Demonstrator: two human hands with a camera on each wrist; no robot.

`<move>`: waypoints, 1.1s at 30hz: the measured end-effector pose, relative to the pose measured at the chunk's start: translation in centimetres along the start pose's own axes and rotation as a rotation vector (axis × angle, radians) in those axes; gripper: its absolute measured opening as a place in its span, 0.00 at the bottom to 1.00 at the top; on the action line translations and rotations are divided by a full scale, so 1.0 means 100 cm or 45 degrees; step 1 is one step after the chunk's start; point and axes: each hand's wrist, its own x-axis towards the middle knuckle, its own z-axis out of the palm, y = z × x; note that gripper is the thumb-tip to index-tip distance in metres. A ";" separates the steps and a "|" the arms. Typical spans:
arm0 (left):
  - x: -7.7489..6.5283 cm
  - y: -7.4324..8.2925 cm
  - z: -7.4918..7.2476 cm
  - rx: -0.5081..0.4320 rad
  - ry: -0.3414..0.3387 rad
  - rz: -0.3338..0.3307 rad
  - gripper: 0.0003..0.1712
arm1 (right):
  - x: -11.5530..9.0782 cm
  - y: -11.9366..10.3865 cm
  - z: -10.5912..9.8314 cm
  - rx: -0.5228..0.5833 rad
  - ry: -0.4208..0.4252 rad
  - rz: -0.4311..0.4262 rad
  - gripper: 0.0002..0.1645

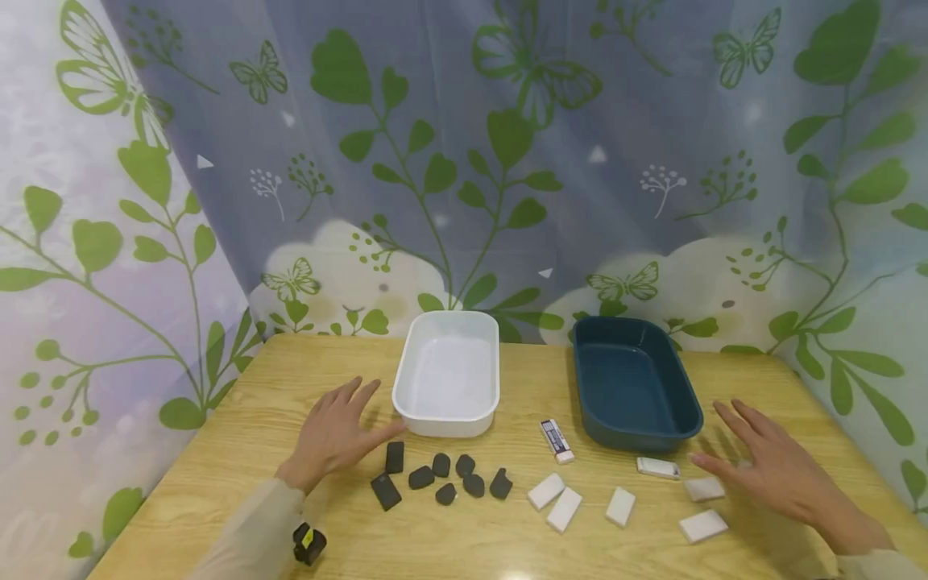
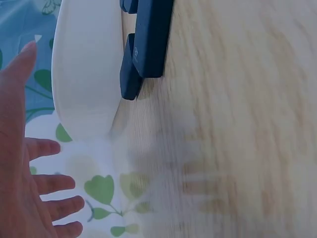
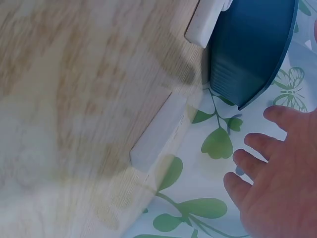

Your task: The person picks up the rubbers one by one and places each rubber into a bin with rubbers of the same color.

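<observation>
My left hand is held over the table just left of the white basin, fingers spread and nothing in them. Near its thumb lie two black rectangular blocks, with several rounded black pieces to their right. At the right side of the dark blue basin, my right hand hovers with its fingers apart, holding nothing. Below it and partly behind it are white blocks. A white block with a printed sleeve lies between the basins. Another small white piece sits before the blue basin.
More white blocks lie along the front middle of the wooden table. A black object with a yellow mark is beside the left sleeve. Behind the table hangs a curtain with leaves and butterflies.
</observation>
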 end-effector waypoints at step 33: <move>0.062 0.068 0.004 -0.032 -0.011 0.203 0.45 | 0.006 0.013 -0.020 0.013 -0.040 0.005 0.51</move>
